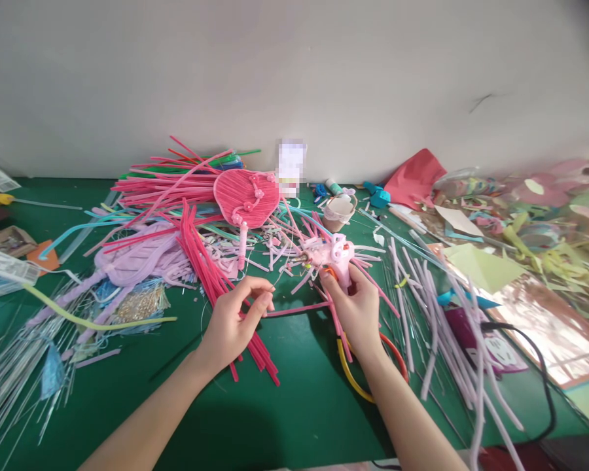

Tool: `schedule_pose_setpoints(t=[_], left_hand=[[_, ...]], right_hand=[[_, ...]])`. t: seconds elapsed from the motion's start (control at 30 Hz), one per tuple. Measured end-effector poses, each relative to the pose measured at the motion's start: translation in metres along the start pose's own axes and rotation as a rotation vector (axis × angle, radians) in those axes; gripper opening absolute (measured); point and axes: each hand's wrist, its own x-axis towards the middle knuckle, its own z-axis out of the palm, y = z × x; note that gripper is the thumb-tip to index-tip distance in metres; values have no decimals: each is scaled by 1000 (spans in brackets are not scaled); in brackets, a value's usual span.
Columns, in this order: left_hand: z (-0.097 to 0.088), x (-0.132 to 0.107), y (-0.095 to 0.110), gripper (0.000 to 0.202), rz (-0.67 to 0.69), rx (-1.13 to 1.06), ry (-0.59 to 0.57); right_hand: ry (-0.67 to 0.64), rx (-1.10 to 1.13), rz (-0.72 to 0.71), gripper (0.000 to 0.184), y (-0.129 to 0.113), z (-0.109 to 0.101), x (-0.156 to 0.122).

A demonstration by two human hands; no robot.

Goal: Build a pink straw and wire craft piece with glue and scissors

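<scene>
My right hand (356,307) is closed round the handle of a pink glue gun (336,255), its nozzle pointing left. At the left, my left hand (238,320) is pinched closed; whatever lies between its fingertips is too small to make out. A single pink pipe cleaner (299,309) runs from just under those fingertips toward the glue gun. Beneath and behind my left hand lies a bundle of deep pink pipe cleaners (206,268). Beyond it rests a round pink fan (248,199) made of pipe cleaners, with small flowers and a light pink handle (242,245).
Red and yellow looped handles (346,369) lie under my right wrist. A paper cup (338,212) stands behind the glue gun. Lilac pipe cleaners (432,327), a purple power strip (491,343) and a black cable (535,366) are right. A lilac fan (132,258) and thin wires (14,386) lie left.
</scene>
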Motion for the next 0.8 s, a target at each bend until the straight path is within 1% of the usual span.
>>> schedule_pose_setpoints(t=[0.23, 0.63, 0.8], left_hand=[[1, 3, -1, 11, 16, 10, 15], [1, 1, 2, 13, -10, 37, -13], [2, 3, 4, 13, 8, 66, -29]], right_hand=[[-11, 17, -12, 34, 0, 2, -1], [32, 1, -9, 34, -2, 1, 1], [39, 0, -11, 37, -3, 0, 1]])
